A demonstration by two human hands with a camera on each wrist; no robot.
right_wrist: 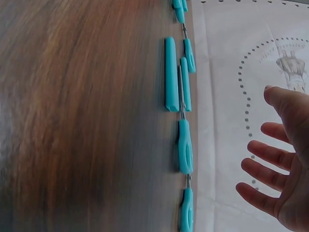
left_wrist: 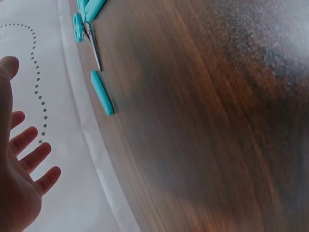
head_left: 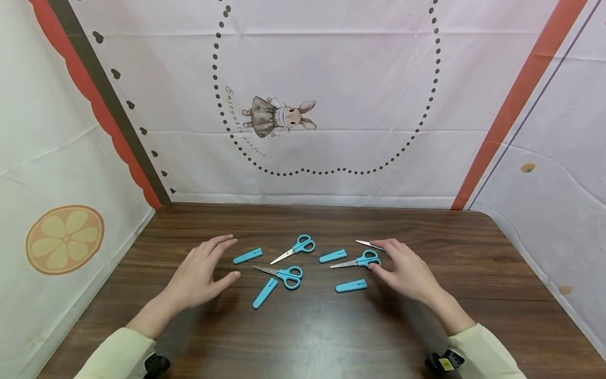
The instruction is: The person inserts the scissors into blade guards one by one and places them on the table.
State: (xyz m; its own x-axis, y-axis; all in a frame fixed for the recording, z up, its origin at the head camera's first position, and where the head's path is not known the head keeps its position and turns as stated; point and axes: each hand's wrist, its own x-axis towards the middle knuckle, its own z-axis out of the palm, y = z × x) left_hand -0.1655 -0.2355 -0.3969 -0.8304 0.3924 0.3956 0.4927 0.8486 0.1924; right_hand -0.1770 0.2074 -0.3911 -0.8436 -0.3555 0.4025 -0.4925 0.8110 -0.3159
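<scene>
My left hand (head_left: 203,273) is held over the left part of the table with its fingers spread, holding nothing. Nearest to it lie a turquoise blade cover (head_left: 248,256) and a pair of turquoise-handled scissors (head_left: 290,276). Another pair of scissors (head_left: 303,244) lies just behind, and a second blade cover (head_left: 265,293) in front. My right hand (head_left: 404,268), fingers extended, overlaps the handle of a third pair of scissors (head_left: 368,258) in the head view. Beyond its fingertips a further silver blade (head_left: 369,244) shows, its handle hidden by the hand.
Two more blade covers, one at the middle (head_left: 333,256) and one nearer the front (head_left: 351,286), lie left of the right hand. Everything rests on a brown wooden table (head_left: 303,337). A white printed cloth (head_left: 360,105) hangs along the table's back edge and both sides.
</scene>
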